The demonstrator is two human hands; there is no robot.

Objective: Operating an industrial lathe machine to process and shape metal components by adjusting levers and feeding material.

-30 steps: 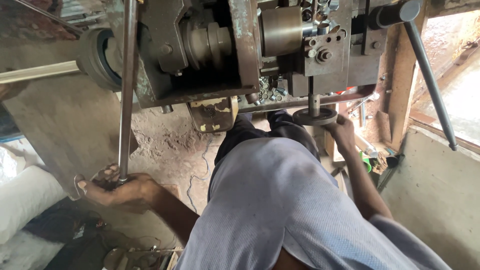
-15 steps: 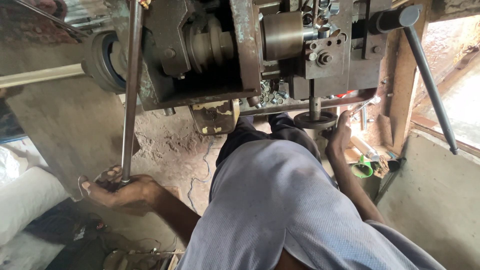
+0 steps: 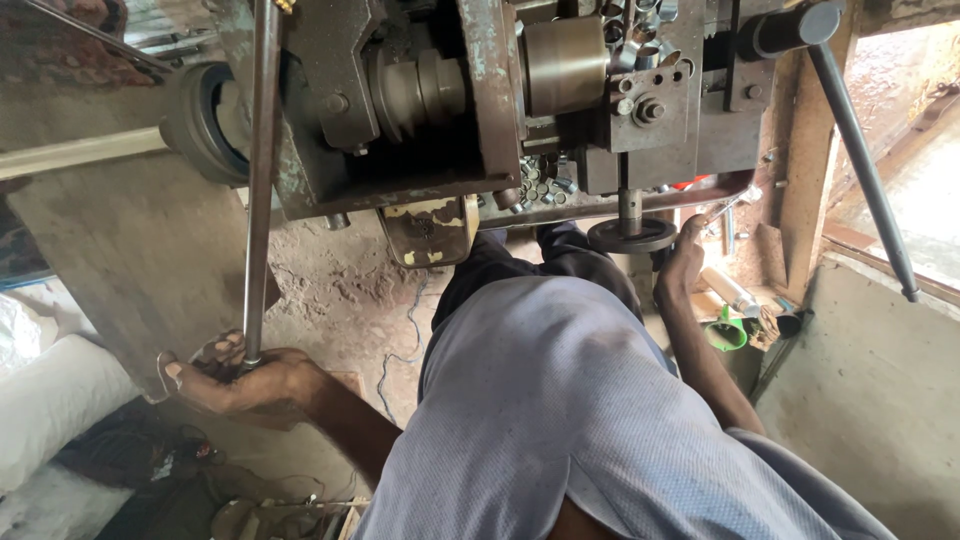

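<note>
The machine (image 3: 480, 110), a heavy, worn iron body with flaking paint, fills the top of my view; its round steel drum (image 3: 566, 62) sits right of centre. A long lever (image 3: 862, 170) slants down from a knob at the upper right, untouched. Small loose metal pieces (image 3: 540, 180) lie piled on the ledge under the drum.

The long steel rod (image 3: 258, 180) hangs nearly upright at the left, its lower end in my left hand (image 3: 245, 380), which is clenched around it low down, beside the grey slab (image 3: 130, 250). The grip sits where it did a second ago, though the rod now stands a touch straighter.

The change is on the right. My right hand (image 3: 683, 262), which lay over the small handwheel (image 3: 632, 236) under the vertical spindle a second ago, has drawn off to the wheel's right edge. Fingers are raised beside the rim; whether they grip it or merely touch it I cannot tell. In my judgement the wheel setting is being released or re-gripped while the rod is held steady.

A green cup (image 3: 727, 333) stands on the floor.
</note>
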